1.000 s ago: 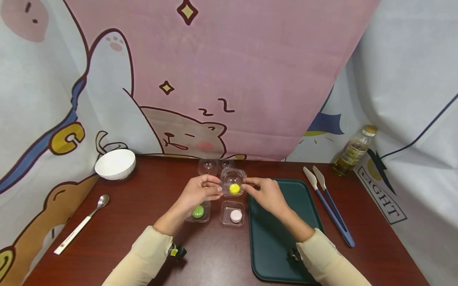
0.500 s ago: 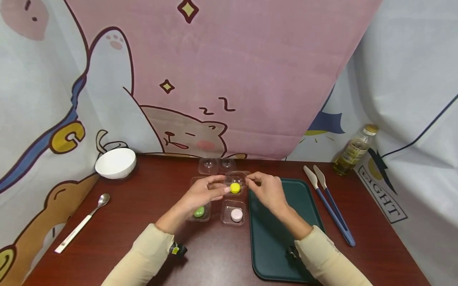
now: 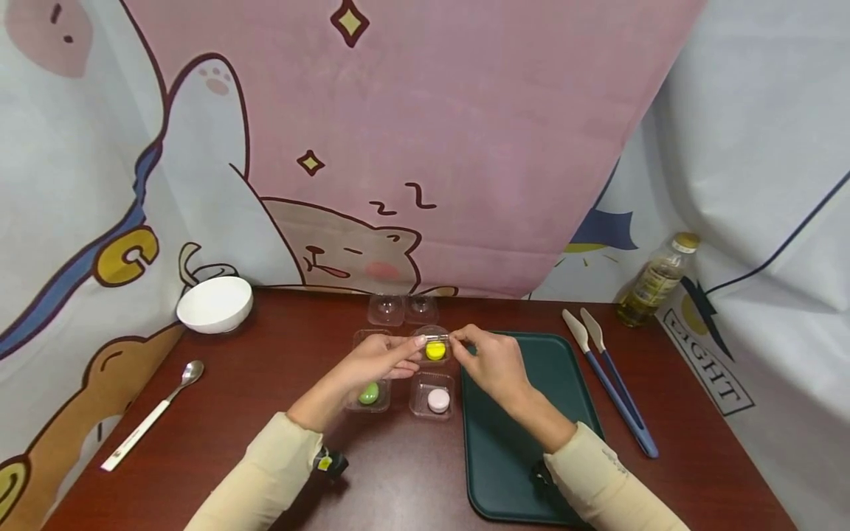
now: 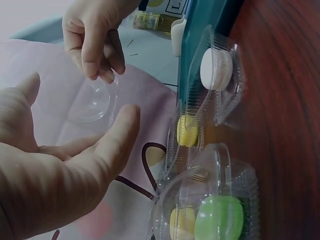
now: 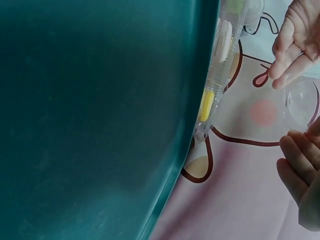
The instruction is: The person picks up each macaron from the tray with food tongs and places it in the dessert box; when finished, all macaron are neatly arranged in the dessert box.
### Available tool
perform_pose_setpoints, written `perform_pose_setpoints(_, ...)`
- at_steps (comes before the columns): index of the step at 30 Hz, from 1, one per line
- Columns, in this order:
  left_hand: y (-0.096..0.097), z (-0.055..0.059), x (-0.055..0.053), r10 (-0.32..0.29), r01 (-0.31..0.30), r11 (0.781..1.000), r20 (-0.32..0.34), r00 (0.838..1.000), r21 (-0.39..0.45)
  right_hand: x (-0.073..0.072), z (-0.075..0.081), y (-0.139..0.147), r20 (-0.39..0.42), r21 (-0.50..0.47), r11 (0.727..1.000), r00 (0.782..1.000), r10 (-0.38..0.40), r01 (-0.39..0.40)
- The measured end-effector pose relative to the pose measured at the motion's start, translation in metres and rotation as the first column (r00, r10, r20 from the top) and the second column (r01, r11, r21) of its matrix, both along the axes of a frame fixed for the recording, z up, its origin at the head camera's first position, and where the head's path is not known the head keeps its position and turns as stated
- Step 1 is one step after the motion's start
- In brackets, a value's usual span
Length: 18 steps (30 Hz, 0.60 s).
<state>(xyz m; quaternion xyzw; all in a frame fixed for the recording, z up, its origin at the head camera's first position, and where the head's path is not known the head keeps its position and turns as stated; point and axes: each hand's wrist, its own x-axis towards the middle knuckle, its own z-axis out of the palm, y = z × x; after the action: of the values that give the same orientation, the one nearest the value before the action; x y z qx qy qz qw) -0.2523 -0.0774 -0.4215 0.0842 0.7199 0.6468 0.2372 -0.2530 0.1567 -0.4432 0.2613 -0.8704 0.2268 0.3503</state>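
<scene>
Between both hands, a clear plastic lid (image 3: 436, 338) appears nearly edge-on in the head view; its domed face shows in the left wrist view. My left hand (image 3: 378, 361) holds its left side with thumb and fingers, and my right hand (image 3: 494, 365) pinches the opposite edge. Below the lid, a yellow macaron (image 3: 434, 352) sits in a clear plastic cup. Closer to me, a pale pink macaron (image 3: 438, 400) lies in an uncovered cup. A green macaron (image 3: 368, 394) is partly hidden by my left hand. Another yellow macaron (image 4: 182, 223) shows beside the green one under a clear cover.
A green tray (image 3: 524, 472) lies under my right forearm. Tongs (image 3: 617, 398) and an oil bottle (image 3: 654, 284) are farther right. Two clear domes (image 3: 387, 310) stand by the back wall. On the left are a white bowl (image 3: 215, 306) and a spoon (image 3: 153, 419).
The lid has tipped from showing its open face to nearly edge-on. My left thumb has come over its near edge, and the right hand has turned slightly at the other side.
</scene>
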Motion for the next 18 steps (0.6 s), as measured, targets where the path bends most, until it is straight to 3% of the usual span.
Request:
perform_pose_setpoints(4, -0.001, -0.001, 0.0, -0.017, 0.016, 1.0, 0.031, 0.999, 0.026, 0.0, -0.001, 0.001, -0.051, 0.008, 1.0, 0.999, 0.008, -0.008)
perform_pose_setpoints(7, -0.001, -0.002, 0.0, -0.02, 0.018, 0.999, 0.032, 0.999, 0.051, 0.0, 0.0, 0.003, -0.045, 0.014, 0.999, 0.998, 0.034, -0.033)
perform_pose_setpoints(9, -0.001, -0.003, 0.0, -0.012, 0.01, 0.997, 0.02, 1.0, 0.07, 0.0, 0.0, 0.005, 0.001, 0.011, 0.998, 0.998, 0.065, -0.065)
perform_pose_setpoints(12, -0.003, -0.003, 0.001, 0.001, 0.001, 0.999, -0.028, 1.0, 0.051, 0.0, 0.002, 0.011, 0.15, -0.001, 0.993, 0.981, 0.121, -0.122)
perform_pose_setpoints(14, -0.005, -0.002, 0.001, 0.01, -0.009, 1.0, -0.068, 0.998, 0.003, 0.001, 0.005, 0.015, 0.288, -0.019, 0.986, 0.944, 0.164, -0.165)
perform_pose_setpoints(18, -0.012, -0.001, 0.003, -0.009, -0.018, 0.991, -0.196, 0.981, -0.135, 0.003, 0.01, 0.022, 0.532, -0.026, 0.973, 0.821, 0.209, -0.231)
